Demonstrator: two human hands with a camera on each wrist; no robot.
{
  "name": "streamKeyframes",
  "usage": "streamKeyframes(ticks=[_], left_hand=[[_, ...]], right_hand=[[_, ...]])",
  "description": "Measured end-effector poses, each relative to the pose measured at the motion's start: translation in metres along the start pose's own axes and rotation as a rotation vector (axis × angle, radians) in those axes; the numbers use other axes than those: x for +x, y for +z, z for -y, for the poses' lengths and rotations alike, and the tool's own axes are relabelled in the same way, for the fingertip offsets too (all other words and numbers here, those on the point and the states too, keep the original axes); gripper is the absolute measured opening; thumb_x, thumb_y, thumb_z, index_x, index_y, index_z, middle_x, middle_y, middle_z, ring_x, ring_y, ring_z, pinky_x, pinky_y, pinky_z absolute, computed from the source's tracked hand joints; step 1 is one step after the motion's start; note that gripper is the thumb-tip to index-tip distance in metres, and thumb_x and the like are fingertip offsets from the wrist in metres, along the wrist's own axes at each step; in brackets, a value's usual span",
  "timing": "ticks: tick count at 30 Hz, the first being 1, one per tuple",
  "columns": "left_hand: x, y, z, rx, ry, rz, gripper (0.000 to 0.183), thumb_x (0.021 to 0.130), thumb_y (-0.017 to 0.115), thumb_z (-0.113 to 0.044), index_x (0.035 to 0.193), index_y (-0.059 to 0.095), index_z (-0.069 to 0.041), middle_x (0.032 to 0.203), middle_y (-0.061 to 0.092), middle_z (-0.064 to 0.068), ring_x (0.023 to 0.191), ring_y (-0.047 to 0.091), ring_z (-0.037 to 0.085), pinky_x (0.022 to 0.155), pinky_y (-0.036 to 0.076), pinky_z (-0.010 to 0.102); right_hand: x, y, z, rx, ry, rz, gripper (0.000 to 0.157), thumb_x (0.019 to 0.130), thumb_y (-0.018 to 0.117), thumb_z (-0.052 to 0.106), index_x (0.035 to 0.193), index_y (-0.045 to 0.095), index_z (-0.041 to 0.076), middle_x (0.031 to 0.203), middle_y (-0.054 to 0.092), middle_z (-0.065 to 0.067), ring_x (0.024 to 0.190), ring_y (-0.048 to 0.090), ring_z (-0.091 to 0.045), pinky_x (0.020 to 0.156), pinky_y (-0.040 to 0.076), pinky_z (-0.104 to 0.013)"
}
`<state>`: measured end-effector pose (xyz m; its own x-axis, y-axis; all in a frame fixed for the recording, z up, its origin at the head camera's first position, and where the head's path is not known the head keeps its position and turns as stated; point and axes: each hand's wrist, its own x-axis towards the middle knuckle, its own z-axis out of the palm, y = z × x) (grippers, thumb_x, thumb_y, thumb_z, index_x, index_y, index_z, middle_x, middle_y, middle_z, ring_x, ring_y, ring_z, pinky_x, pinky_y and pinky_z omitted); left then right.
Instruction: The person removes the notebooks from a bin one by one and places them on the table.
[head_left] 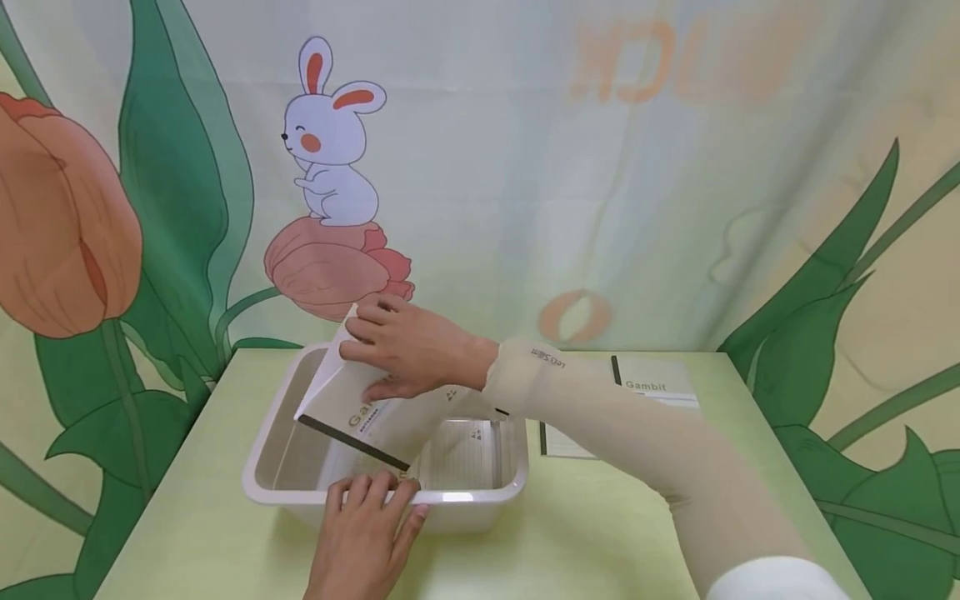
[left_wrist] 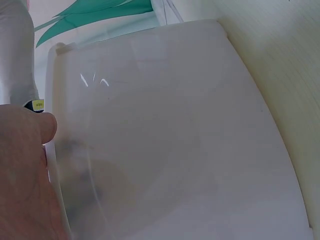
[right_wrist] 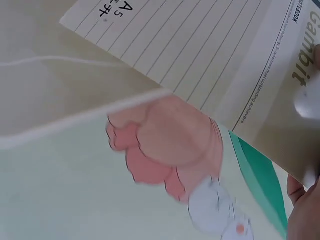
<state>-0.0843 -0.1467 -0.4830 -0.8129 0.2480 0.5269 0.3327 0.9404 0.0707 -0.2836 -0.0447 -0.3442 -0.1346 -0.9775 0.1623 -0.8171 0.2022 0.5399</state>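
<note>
My right hand (head_left: 397, 346) grips a Gambit notebook (head_left: 352, 404) by its upper part, thumb on the cover and fingers round the far edge. The notebook tilts over the left half of a pale plastic bin (head_left: 258, 467), its dark spine strip facing down toward the front. Its lined cover (right_wrist: 200, 55) fills the top of the right wrist view. My left hand (head_left: 367, 525) holds the bin's front rim, fingers over it and thumb outside. The bin's outer wall (left_wrist: 175, 130) fills most of the left wrist view. Another notebook (head_left: 461, 458) lies inside the bin.
Right of the bin, a notebook marked Gambit (head_left: 652, 383) lies toward the back of the light green table (head_left: 600, 533). A second notebook (head_left: 566, 442) lies nearer, partly hidden by my right forearm. A printed curtain (head_left: 480, 167) with a rabbit and tulips hangs behind.
</note>
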Motion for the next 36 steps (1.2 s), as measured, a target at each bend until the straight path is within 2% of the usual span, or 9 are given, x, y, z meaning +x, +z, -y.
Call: streamKeyframes(ticks=[6,11,16,20,26,29,36], left_hand=[[0.000,0.000,0.000,0.015,0.000,0.013,0.032,0.100,0.046,-0.046,0.110,0.063,-0.021,0.097,0.055,-0.001,0.088,0.049,0.022,0.088,0.036,0.045],[-0.002,0.002,-0.002,0.014,0.005,0.009,0.034,0.101,0.043,-0.047,0.111,0.064,-0.022,0.097,0.055,-0.001,0.087,0.048,0.021,0.089,0.036,0.045],[-0.003,0.003,-0.003,0.014,0.000,0.010,0.037,0.102,0.040,-0.049,0.111,0.064,-0.022,0.097,0.055,-0.001,0.088,0.048,0.021,0.091,0.036,0.045],[-0.002,0.003,-0.003,0.012,-0.003,0.005,0.038,0.103,0.039,-0.049,0.110,0.064,-0.021,0.097,0.056,-0.001,0.086,0.048,0.021,0.090,0.036,0.045],[-0.002,0.004,-0.005,0.017,-0.018,0.019,0.037,0.102,0.040,-0.050,0.109,0.064,-0.022,0.098,0.056,-0.001,0.087,0.048,0.021,0.090,0.037,0.045],[-0.002,0.005,-0.006,0.011,-0.016,0.018,0.037,0.102,0.040,-0.049,0.110,0.064,-0.023,0.098,0.056,-0.001,0.087,0.048,0.021,0.090,0.037,0.045],[-0.001,0.006,-0.003,0.008,-0.006,0.000,0.045,0.104,0.032,-0.052,0.111,0.065,-0.022,0.098,0.056,0.000,0.086,0.049,0.021,0.090,0.037,0.045]], right_hand=[[-0.018,-0.023,-0.023,0.069,0.164,-0.196,0.057,0.091,0.044,0.072,0.113,0.053,0.020,0.107,0.053,0.001,0.102,0.046,-0.018,0.094,0.037,-0.036],[-0.045,-0.037,-0.039,0.106,0.289,-0.397,0.059,0.087,0.054,0.071,0.107,0.056,0.016,0.101,0.054,-0.001,0.094,0.048,-0.019,0.087,0.038,-0.035],[-0.079,-0.049,-0.053,0.129,0.415,-0.529,0.060,0.081,0.068,0.064,0.103,0.055,0.011,0.097,0.055,-0.005,0.090,0.047,-0.023,0.084,0.038,-0.038],[-0.110,-0.058,-0.063,0.141,0.502,-0.596,0.060,0.079,0.072,0.060,0.101,0.052,0.008,0.096,0.055,-0.009,0.089,0.046,-0.027,0.084,0.038,-0.042],[-0.165,-0.073,-0.068,0.117,0.631,-0.688,0.066,0.086,0.058,0.068,0.102,0.048,0.005,0.096,0.056,-0.017,0.086,0.044,-0.034,0.081,0.035,-0.048],[-0.194,-0.079,-0.064,0.109,0.694,-0.731,0.069,0.086,0.057,0.069,0.105,0.050,0.003,0.097,0.058,-0.020,0.085,0.044,-0.037,0.080,0.033,-0.049],[-0.256,-0.080,-0.047,0.052,0.815,-0.710,0.075,0.084,0.058,0.071,0.100,0.055,-0.002,0.091,0.056,-0.023,0.081,0.042,-0.040,0.073,0.030,-0.051]])
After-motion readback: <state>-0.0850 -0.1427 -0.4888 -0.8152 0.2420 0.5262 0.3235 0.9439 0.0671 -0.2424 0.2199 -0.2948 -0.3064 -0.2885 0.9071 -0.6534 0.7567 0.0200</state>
